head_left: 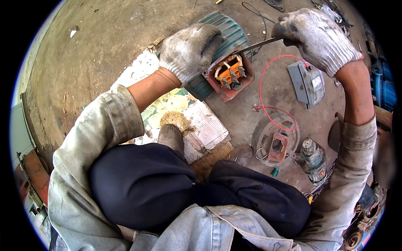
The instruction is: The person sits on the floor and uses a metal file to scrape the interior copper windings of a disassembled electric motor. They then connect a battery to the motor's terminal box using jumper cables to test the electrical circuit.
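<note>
A green ribbed electric motor (231, 30) lies on the dirt floor, its red terminal box (229, 75) open and showing an orange terminal block with copper links. My left hand (189, 50), in a grey knit glove, rests on the motor body just left of the box. My right hand (316, 37), also gloved, grips the handle end of a long thin metal tool (256, 44). The tool's shaft slants down toward the terminal box. Its tip is hidden near the box edge.
A grey meter (307, 82) with a red lead (268, 108) lies right of the motor. A round metal cover with a red frame (276, 144), a small motor part (313, 160), cardboard sheets (201, 125) and my knees fill the foreground. Machinery crowds the right edge.
</note>
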